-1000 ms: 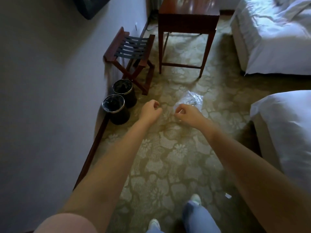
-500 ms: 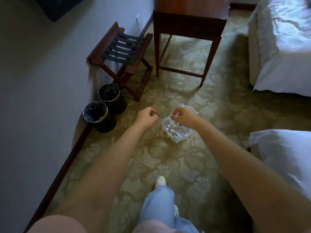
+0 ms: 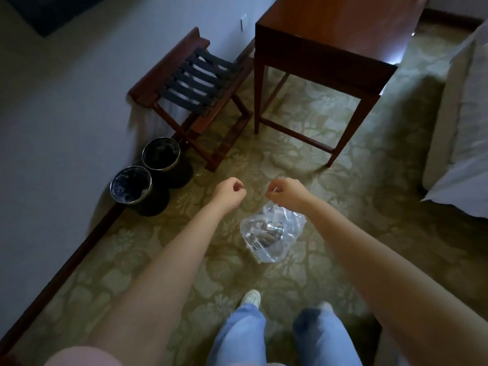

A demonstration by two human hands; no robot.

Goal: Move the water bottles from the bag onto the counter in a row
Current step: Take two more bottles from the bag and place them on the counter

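Note:
A clear plastic bag (image 3: 273,235) hangs from my right hand (image 3: 286,191), which pinches its top edge. Inside it I make out water bottles (image 3: 266,231), lying in a heap with silvery labels. The bag swings above the patterned carpet, just ahead of my feet. My left hand (image 3: 229,192) is a loose fist beside the right one, a little to its left, and holds nothing. A dark wooden table (image 3: 335,30) stands ahead at the top of the view, with its top bare.
A folding luggage rack (image 3: 192,83) stands against the left wall. Two black bins (image 3: 146,175) sit beside it on the floor. White beds (image 3: 464,133) fill the right side. My legs in blue jeans and white shoes (image 3: 250,298) show at the bottom.
I have walked forward toward the table. The bag now hangs lower under my right hand and nearer my body. My left hand stays closed beside it.

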